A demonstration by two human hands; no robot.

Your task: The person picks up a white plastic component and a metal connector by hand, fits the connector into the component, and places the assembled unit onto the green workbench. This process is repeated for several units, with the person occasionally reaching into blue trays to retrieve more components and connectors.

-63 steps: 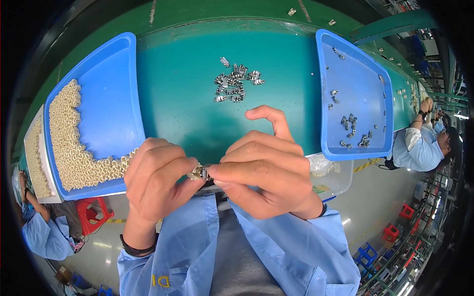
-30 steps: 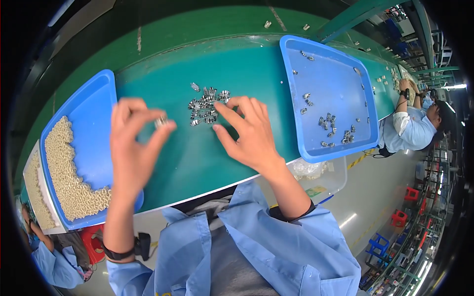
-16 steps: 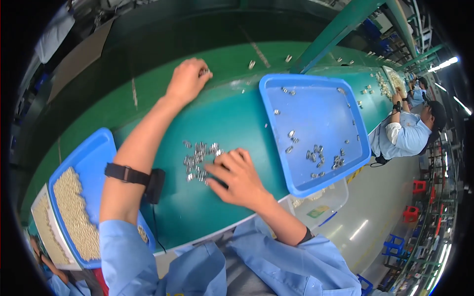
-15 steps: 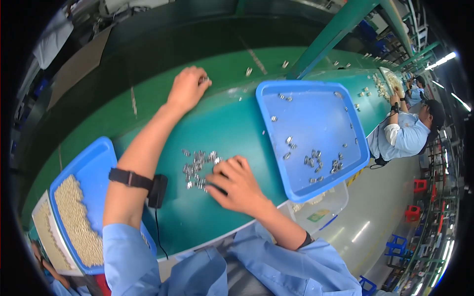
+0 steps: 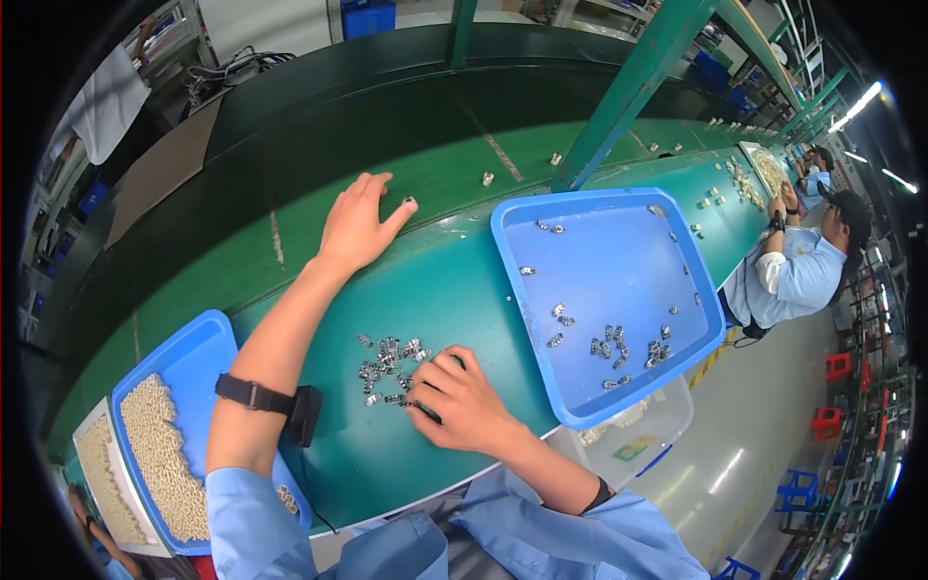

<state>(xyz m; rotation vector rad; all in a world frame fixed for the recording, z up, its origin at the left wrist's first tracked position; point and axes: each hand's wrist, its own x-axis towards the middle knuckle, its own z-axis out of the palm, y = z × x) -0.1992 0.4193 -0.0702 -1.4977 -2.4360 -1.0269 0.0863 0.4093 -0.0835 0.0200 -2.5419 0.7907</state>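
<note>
My left hand [image 5: 356, 224] is over the green conveyor belt, fingers spread and thumb stretched out. A small dark-and-silver metal part [image 5: 408, 200] shows right at the thumb tip; whether it rests on the belt or touches the thumb is unclear. My right hand [image 5: 466, 401] is low over the green table, fingers curled toward the thumb at the right edge of a loose pile of small shiny metal parts [image 5: 385, 360]. What lies between those fingertips is mostly hidden. To its right, a blue tray [image 5: 619, 251] holds scattered parts of the same kind.
A second blue tray [image 5: 198, 358] with many cream-coloured small pieces [image 5: 159, 454] stands at left, beside a white tray [image 5: 85, 430]. A green post [image 5: 628, 97] rises behind the right tray. Small parts [image 5: 487, 179] dot the belt. A co-worker [image 5: 793, 275] works at right.
My left hand has opened from a pinch around a small metal part, fingers spreading. My right hand stays by the pile. The whole view has shifted, so things appear slightly lower.
</note>
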